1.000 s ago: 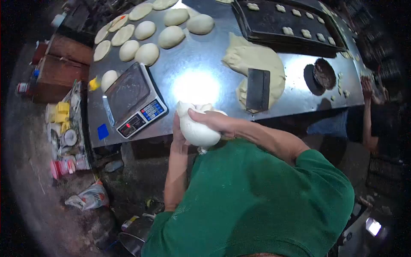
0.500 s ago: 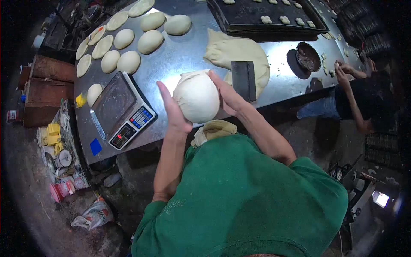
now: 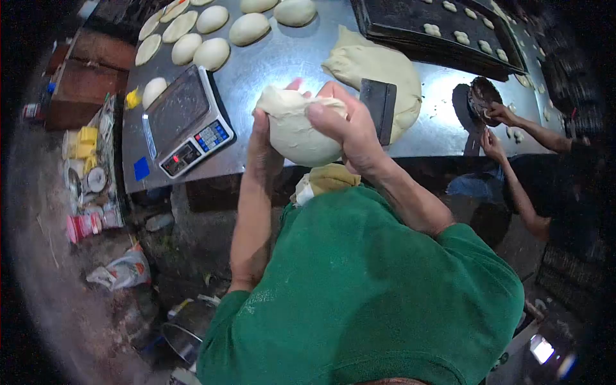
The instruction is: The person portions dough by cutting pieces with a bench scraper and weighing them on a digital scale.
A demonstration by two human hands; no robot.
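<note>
While the left hand supports the side of the dough ball, the right hand grips the opposite side, thumb pressed into the gathered top. The ball is held raised at the near edge of the table. Half a second earlier, both palms cup a mostly smooth face; now loose folds face upward, indicating shaping in progress. The scale stands to the left; on the right, a scraper lies on a dough sheet. Beyond are rounded dough pieces and a baking tray.
</note>
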